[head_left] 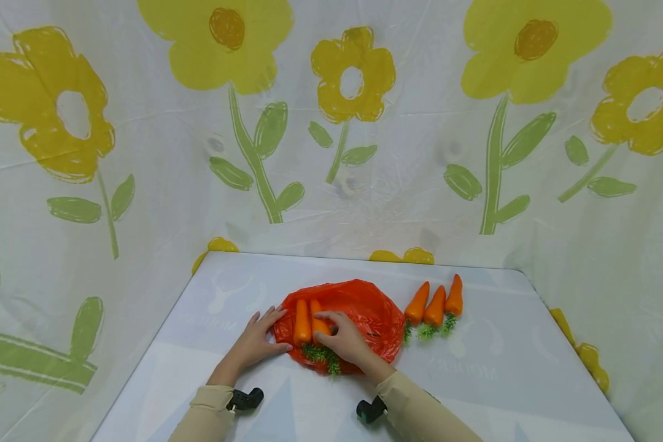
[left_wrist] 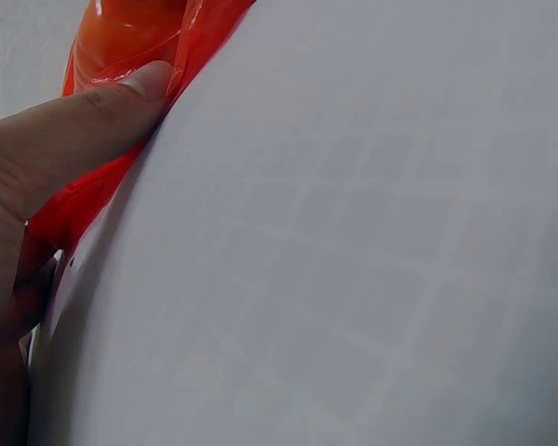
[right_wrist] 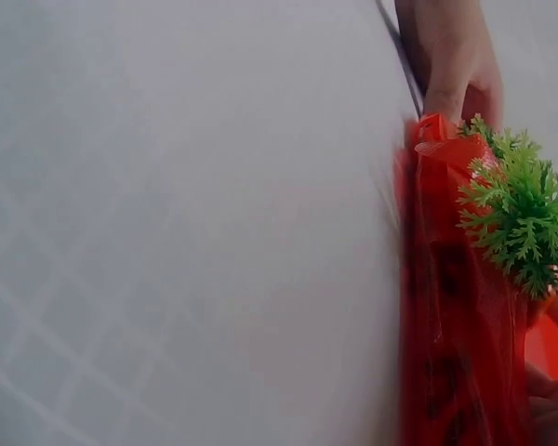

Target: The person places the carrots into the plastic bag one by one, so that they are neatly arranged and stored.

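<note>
A red plastic bag lies spread on the table, with two orange toy carrots on its left half. The left carrot lies beside the right carrot, green tops toward the person. My right hand grips the right carrot between thumb and fingers. The left hand rests at the bag's left edge, fingers spread and fairly straight. In the left wrist view its thumb touches the red plastic. Green leaves show over the bag's edge in the right wrist view, where the right fingers are mostly cut off.
Three more toy carrots lie side by side just right of the bag, leafy ends toward the person. The white table meets a flower-printed curtain at the back and sides.
</note>
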Action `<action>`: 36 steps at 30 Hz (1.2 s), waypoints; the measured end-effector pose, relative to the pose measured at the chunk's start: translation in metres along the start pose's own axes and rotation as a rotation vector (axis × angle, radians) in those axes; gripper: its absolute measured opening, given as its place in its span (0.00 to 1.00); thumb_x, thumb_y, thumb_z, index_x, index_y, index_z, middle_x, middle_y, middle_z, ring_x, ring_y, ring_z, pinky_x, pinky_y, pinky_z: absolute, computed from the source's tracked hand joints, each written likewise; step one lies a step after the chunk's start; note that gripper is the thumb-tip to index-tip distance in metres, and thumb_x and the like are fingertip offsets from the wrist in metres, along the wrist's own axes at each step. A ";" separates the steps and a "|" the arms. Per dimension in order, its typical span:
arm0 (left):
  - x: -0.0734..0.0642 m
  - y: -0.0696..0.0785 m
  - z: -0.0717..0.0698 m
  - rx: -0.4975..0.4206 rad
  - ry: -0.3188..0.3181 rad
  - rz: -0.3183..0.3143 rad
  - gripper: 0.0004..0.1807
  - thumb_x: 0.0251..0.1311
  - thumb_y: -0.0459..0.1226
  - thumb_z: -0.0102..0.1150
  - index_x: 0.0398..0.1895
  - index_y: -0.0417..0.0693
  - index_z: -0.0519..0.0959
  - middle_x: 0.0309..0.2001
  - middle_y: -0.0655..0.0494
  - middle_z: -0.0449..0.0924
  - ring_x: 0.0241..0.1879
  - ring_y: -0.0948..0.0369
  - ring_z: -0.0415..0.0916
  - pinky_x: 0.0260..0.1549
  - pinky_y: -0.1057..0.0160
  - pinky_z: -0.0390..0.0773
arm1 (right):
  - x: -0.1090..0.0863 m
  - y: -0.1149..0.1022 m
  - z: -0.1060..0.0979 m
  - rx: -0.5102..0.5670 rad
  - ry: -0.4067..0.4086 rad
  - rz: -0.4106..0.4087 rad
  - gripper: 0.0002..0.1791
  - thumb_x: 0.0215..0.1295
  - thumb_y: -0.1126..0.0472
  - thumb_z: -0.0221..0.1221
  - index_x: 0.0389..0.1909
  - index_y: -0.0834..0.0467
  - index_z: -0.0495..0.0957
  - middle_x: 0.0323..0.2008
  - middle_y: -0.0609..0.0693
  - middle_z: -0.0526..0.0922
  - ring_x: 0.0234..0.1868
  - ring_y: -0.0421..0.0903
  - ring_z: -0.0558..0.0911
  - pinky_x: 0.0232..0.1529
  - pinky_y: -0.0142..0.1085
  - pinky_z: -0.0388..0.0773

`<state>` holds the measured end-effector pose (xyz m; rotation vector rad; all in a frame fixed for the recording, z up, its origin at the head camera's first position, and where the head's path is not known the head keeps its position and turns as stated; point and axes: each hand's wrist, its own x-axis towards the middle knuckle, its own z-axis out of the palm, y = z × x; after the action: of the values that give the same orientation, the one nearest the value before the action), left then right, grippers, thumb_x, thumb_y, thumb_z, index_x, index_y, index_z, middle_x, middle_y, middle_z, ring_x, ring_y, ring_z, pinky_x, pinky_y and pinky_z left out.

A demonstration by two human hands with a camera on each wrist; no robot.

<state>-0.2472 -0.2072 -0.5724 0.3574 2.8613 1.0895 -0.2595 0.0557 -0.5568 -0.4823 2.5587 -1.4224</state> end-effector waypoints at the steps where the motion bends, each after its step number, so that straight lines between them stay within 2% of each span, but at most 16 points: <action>1: 0.000 0.000 0.000 -0.001 -0.001 0.001 0.49 0.51 0.55 0.76 0.76 0.51 0.67 0.78 0.48 0.59 0.79 0.39 0.43 0.74 0.34 0.46 | 0.000 0.000 0.000 -0.004 0.000 0.003 0.25 0.67 0.47 0.66 0.64 0.45 0.78 0.59 0.50 0.75 0.50 0.48 0.75 0.53 0.48 0.80; 9: 0.000 0.001 0.000 -0.003 -0.003 -0.005 0.49 0.52 0.55 0.76 0.76 0.51 0.67 0.78 0.50 0.60 0.79 0.43 0.45 0.75 0.36 0.43 | -0.003 -0.003 0.001 -0.043 0.019 0.007 0.26 0.66 0.47 0.67 0.64 0.44 0.78 0.63 0.50 0.76 0.55 0.49 0.76 0.57 0.51 0.80; 15: 0.001 -0.001 0.001 0.003 0.003 -0.001 0.49 0.52 0.56 0.75 0.76 0.52 0.67 0.78 0.50 0.60 0.79 0.41 0.44 0.74 0.34 0.45 | -0.003 -0.002 -0.001 -0.038 0.011 0.014 0.26 0.66 0.46 0.67 0.64 0.44 0.78 0.64 0.51 0.76 0.58 0.51 0.76 0.59 0.53 0.78; 31: 0.000 -0.002 0.001 -0.004 0.003 0.024 0.50 0.51 0.55 0.76 0.76 0.50 0.67 0.78 0.48 0.59 0.79 0.41 0.45 0.75 0.35 0.44 | -0.004 0.000 -0.005 -0.016 0.013 -0.009 0.26 0.66 0.45 0.67 0.63 0.45 0.79 0.63 0.51 0.76 0.55 0.50 0.76 0.58 0.53 0.78; 36: 0.000 -0.002 0.001 -0.007 0.004 0.021 0.50 0.51 0.55 0.76 0.76 0.50 0.67 0.78 0.49 0.59 0.79 0.42 0.45 0.75 0.36 0.43 | -0.006 0.000 -0.007 -0.012 0.012 -0.010 0.26 0.66 0.44 0.67 0.64 0.44 0.79 0.62 0.51 0.76 0.51 0.48 0.75 0.53 0.48 0.79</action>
<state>-0.2477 -0.2084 -0.5742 0.3867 2.8628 1.1054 -0.2565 0.0633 -0.5532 -0.4897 2.5795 -1.4184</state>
